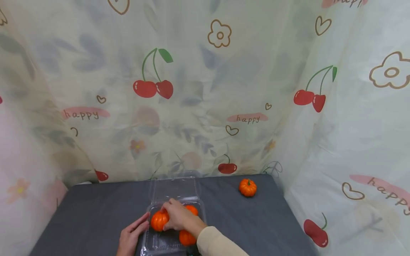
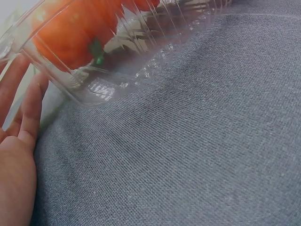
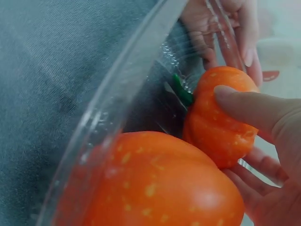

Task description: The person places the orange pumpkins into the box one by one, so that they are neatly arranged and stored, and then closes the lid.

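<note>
My right hand (image 1: 180, 216) reaches into a clear plastic clamshell box (image 1: 153, 245) and grips a small orange pumpkin (image 1: 158, 221) near its left wall. In the right wrist view the thumb lies across that pumpkin (image 3: 216, 120), its green stem pointing to the side, with fingers on the other side. Two more orange pumpkins are in the box: one (image 1: 192, 209) behind the right hand, one (image 1: 186, 238) under the right wrist. My left hand (image 1: 131, 236) rests along the box's left side, fingers extended at the wall; in the left wrist view its fingertips touch the plastic.
The box's hinged lid (image 1: 174, 188) lies open toward the back of the dark grey cloth-covered table (image 1: 99, 213). Another orange pumpkin (image 1: 248, 187) stands at the back right of the table. A printed curtain (image 1: 192, 117) hangs behind and along the sides.
</note>
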{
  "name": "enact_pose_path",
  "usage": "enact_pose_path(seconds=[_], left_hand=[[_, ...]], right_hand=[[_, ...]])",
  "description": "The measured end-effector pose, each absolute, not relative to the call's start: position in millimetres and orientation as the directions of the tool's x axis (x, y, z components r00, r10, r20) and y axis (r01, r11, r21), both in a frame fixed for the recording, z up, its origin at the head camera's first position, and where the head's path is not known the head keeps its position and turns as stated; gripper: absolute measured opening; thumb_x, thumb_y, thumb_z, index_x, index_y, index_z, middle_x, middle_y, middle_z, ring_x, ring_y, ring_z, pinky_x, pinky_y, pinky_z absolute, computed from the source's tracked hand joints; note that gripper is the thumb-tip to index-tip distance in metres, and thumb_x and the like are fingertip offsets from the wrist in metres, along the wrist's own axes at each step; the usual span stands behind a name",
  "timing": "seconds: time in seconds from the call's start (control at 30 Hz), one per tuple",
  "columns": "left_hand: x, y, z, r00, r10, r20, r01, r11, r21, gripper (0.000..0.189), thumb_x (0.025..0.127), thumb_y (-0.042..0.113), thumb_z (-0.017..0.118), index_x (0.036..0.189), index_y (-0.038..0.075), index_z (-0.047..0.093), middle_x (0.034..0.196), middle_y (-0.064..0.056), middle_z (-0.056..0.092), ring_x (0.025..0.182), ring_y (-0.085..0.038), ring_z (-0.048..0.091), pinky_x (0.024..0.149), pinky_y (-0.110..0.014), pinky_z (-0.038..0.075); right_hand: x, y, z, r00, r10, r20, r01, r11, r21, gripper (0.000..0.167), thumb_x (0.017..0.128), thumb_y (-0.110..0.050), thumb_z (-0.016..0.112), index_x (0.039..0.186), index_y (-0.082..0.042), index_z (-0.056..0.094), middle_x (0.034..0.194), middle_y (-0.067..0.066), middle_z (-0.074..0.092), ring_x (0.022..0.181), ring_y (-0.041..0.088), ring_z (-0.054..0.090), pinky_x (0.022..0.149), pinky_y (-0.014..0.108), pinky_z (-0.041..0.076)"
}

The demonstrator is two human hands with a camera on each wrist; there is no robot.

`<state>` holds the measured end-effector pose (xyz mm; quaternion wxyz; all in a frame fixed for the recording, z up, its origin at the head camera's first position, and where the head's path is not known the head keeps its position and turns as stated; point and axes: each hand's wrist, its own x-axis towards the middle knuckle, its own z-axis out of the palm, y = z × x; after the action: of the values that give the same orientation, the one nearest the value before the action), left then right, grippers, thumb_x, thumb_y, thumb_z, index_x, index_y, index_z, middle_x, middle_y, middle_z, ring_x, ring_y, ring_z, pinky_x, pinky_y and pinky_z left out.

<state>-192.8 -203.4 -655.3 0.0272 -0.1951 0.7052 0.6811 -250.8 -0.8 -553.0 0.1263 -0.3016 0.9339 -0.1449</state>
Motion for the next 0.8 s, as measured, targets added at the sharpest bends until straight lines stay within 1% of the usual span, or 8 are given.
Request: enact_pose_path(seconds=[0.2, 0.33, 0.5, 0.67, 0.8], left_hand=[[-193.0, -204.4, -655.4, -0.92, -0.242, -0.31, -0.322, 0.013, 0.947, 0.064, 0.08, 0.054, 0.082, 0.135, 0.024, 0.068, 0.115, 0.03, 0.071, 0.101, 0.024, 0.057, 0.085, 0.001, 0.041], [-192.2, -204.8, -654.9, -0.915, -0.239, -0.324, -0.331, -0.01, 0.944, 0.066, 0.08, 0.053, 0.082, 0.136, 0.022, 0.067, 0.112, 0.032, 0.071, 0.1, 0.023, 0.059, 0.084, 0.0, 0.044], [-191.8, -204.2, -654.4, -0.915, -0.246, -0.32, -0.324, -0.024, 0.946, 0.066, 0.08, 0.05, 0.083, 0.136, 0.019, 0.067, 0.113, 0.029, 0.072, 0.101, 0.021, 0.06, 0.084, -0.002, 0.046], [-192.6, -204.3, -653.5, -0.909, -0.244, -0.338, -0.346, -0.01, 0.938, 0.067, 0.08, 0.053, 0.082, 0.137, 0.021, 0.066, 0.117, 0.027, 0.072, 0.098, 0.023, 0.059, 0.082, -0.001, 0.045], [-192.3, -203.6, -654.4, -0.908, -0.25, -0.336, -0.343, -0.016, 0.939, 0.069, 0.079, 0.053, 0.083, 0.137, 0.021, 0.066, 0.119, 0.024, 0.072, 0.099, 0.022, 0.06, 0.083, -0.003, 0.047]], right_hand=[[-246.9, -5.0, -553.8, -0.793, -0.593, -0.141, -0.541, 0.791, -0.286, 0.05, 0.074, -0.037, 0.092, 0.113, -0.027, 0.061, 0.11, -0.006, 0.054, 0.101, 0.012, 0.055, 0.095, 0.025, 0.052], [-245.2, -6.0, -554.1, -0.786, -0.604, -0.13, -0.56, 0.785, -0.266, 0.049, 0.077, -0.039, 0.09, 0.116, -0.028, 0.062, 0.113, -0.006, 0.054, 0.102, 0.013, 0.055, 0.095, 0.025, 0.052], [-244.8, -4.8, -554.3, -0.77, -0.627, -0.115, -0.595, 0.772, -0.226, 0.048, 0.079, -0.038, 0.086, 0.12, -0.027, 0.063, 0.113, -0.005, 0.056, 0.102, 0.014, 0.056, 0.095, 0.024, 0.052], [-244.2, -4.1, -553.7, -0.775, -0.623, -0.107, -0.594, 0.776, -0.213, 0.046, 0.081, -0.037, 0.086, 0.118, -0.026, 0.062, 0.113, -0.005, 0.056, 0.103, 0.014, 0.057, 0.096, 0.024, 0.052], [-243.7, -3.3, -554.3, -0.774, -0.623, -0.11, -0.595, 0.776, -0.208, 0.048, 0.08, -0.038, 0.086, 0.119, -0.026, 0.062, 0.114, -0.005, 0.056, 0.103, 0.015, 0.057, 0.096, 0.025, 0.052]])
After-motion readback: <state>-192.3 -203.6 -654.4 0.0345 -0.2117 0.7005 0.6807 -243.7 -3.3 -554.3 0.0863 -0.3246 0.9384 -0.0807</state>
